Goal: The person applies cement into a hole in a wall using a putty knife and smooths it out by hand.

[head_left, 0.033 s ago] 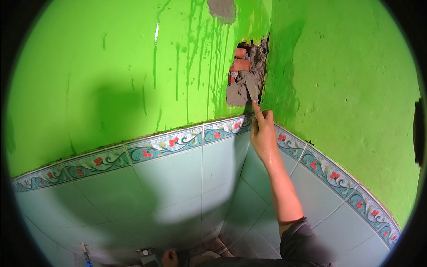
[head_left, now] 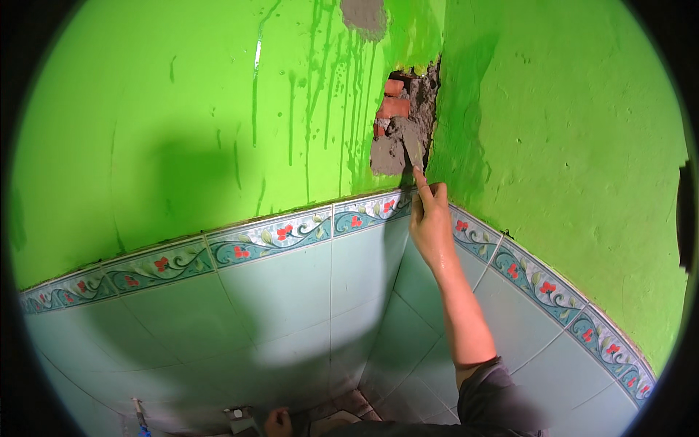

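My right hand (head_left: 431, 222) grips a trowel (head_left: 411, 138) with its index finger stretched along the tool. The blade lies against grey mortar (head_left: 386, 155) in a broken patch in the wall corner, where red bricks (head_left: 395, 106) are exposed. At the bottom edge my left hand (head_left: 278, 422) shows partly with curled fingers; whatever it may hold is hidden.
Green painted walls (head_left: 553, 124) meet at the corner above pale tiles (head_left: 291, 291) with a floral border (head_left: 269, 230). Another grey patch (head_left: 362, 16) sits higher up. Low at left are a blue-and-metal fitting or tool (head_left: 142, 422) and a small pale object (head_left: 237, 414).
My right hand has shifted very slightly down with the trowel. Otherwise the view is almost the same.
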{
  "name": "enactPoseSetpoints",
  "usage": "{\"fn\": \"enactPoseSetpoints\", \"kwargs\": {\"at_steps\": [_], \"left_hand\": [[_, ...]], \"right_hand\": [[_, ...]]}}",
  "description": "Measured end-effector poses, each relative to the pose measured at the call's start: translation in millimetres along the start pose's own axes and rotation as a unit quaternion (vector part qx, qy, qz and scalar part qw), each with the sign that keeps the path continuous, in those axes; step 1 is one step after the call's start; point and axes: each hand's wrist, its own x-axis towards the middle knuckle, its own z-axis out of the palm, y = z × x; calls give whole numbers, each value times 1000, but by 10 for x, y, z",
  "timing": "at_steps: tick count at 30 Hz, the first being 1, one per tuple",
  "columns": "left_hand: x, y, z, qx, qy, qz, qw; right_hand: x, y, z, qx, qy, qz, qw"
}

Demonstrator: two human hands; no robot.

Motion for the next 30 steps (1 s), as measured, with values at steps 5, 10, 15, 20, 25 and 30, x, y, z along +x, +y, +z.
{"fn": "enactPoseSetpoints", "kwargs": {"at_steps": [5,10,15,20,25,30], "left_hand": [[105,-302,193,-30,5,42,999],[110,-429,246,-6,-3,12,1000],[95,-313,249,-3,-20,36,999],[100,-224,261,4,-36,28,999],[140,-284,293,4,-44,43,998],[194,-290,360,-6,-51,54,997]], "right_hand": [[28,-8,-36,19,-3,11,1000],[166,-128,-51,-22,22,15,999],[239,-15,-99,-42,15,-15,999],[240,-84,-118,-15,5,19,1000],[343,-43,-199,27,-15,33,999],[356,-21,-254,28,-14,26,999]]}}
